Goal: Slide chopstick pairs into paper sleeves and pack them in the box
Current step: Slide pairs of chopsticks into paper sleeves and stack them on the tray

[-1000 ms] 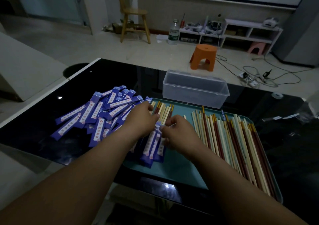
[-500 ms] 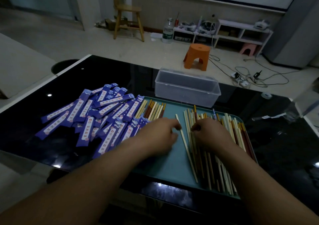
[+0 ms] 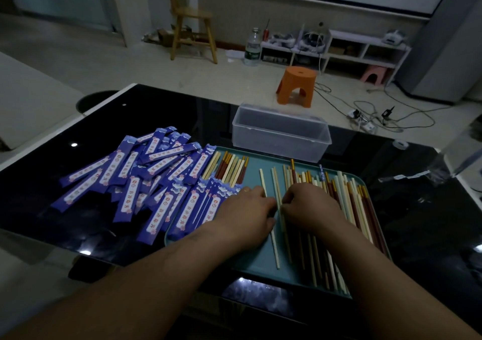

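Note:
On the teal tray (image 3: 254, 163) my left hand (image 3: 247, 214) lies palm down over a loose cream chopstick (image 3: 275, 251) and pinches it. A second cream chopstick (image 3: 275, 183) lies close beside it, and my right hand (image 3: 310, 206) curls its fingers on that one. Loose cream, brown and red chopsticks (image 3: 349, 204) fill the tray's right half. Several sleeved pairs (image 3: 206, 204) lie at the tray's left end with their sticks (image 3: 229, 167) poking out. A pile of purple paper sleeves (image 3: 140, 175) spreads over the table to the left. The clear plastic box (image 3: 280, 136) stands behind the tray with nothing in it.
The tray sits on a black glass table (image 3: 430, 222) whose near edge runs just below it. A crumpled plastic wrapper (image 3: 417, 175) lies at the right. Beyond the table are an orange stool (image 3: 297, 85), a wooden chair (image 3: 191, 26) and cables (image 3: 378, 115) on the floor.
Both hands left the sleeved pairs on the left and moved right onto the loose chopsticks. They have since drawn two cream chopsticks out to the pile's left edge.

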`<state>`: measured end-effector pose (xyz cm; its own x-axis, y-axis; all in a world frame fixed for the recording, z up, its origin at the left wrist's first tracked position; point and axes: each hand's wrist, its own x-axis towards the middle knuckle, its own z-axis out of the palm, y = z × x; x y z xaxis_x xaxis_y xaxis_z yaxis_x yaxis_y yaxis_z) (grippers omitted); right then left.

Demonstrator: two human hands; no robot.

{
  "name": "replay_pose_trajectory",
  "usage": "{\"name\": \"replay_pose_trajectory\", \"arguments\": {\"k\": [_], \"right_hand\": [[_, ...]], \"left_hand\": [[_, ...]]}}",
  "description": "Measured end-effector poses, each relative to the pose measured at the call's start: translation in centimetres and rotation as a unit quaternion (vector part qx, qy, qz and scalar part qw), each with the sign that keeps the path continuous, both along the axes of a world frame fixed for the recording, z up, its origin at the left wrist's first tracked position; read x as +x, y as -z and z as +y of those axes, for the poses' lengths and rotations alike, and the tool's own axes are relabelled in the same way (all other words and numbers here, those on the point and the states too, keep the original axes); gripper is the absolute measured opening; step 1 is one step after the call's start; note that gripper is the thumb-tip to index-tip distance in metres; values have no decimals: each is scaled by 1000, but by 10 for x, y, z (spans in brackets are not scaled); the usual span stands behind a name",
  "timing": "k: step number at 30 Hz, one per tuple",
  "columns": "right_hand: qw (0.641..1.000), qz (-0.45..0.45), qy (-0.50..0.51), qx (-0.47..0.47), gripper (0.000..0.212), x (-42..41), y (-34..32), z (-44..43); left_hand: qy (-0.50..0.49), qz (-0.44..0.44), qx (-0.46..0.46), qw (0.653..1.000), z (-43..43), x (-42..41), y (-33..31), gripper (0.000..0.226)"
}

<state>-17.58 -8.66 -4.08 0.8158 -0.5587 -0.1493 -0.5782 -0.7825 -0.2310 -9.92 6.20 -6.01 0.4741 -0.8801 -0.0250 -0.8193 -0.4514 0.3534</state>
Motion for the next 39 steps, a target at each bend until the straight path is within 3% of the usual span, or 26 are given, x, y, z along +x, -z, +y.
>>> {"name": "replay_pose_trajectory", "arguments": {"k": [4,7,11,16,20,27,39], "right_hand": [[999,27,17,-11,18,5,3,6],[998,59,15,-21,26,6,0,12],[998,63,15,-20,30,7,-2,16],[995,1,54,81,39,9,-2,5],[986,-33,59,153,26,8,-3,-6],[998,-27,38,39,31,11,11,5],[998,-37,43,-16,28,11,13,12]], "left_hand": [[-22,8,-12,1000,-2,-1,0,15],[-76,39,15,996,-1,-3,-3,25],[-107,15,48,993,0,-7,-5,29],[-115,30,55,991,0,-7,-9,31],[-109,46,42,992,0,-4,-9,24],[-98,45,25,994,-2,-4,-8,25],[-98,51,27,994,-2,-4,-8,26]]}}
